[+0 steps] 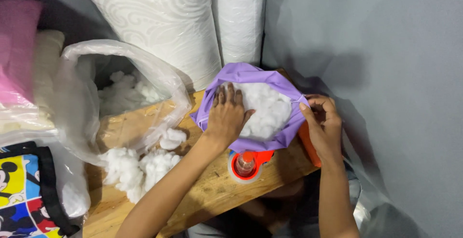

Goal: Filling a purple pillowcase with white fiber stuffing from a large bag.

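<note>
1. Here, a purple cloth cover [251, 76] is being held open on a wooden table [212, 190], close to the grey wall [366, 50].
2. White fluffy stuffing [267, 105] is being pressed down inside the purple cloth cover by the left hand [224, 117].
3. The fingers [230, 96] of the left hand are being held flat and a little spread, with the tips sunk into the fluff.
4. The right edge of the cover is being pinched by the right hand [324, 125]; the thumb and the first finger are being squeezed together on the cloth, and the other fingers are being kept curled.
5. An orange tape holder [247, 163] with a roll of clear tape is being partly hidden under the front of the cover, just below the left hand.
6. An orange flat thing [308, 146] is being covered by the cloth and the right hand, so what it is cannot be told.
7. More loose stuffing [140, 165] is being left in small heaps on the table, to the left of the left arm.
8. A big clear plastic bag [120, 88] with more white fluff in it is being kept open on the left end of the table.
9. Two tall white rolls [193, 21] are being leaned at the back, behind the cover.
10. A pink cushion [17, 45] and a cartoon bag [21, 190] are being shown at the far left.
</note>
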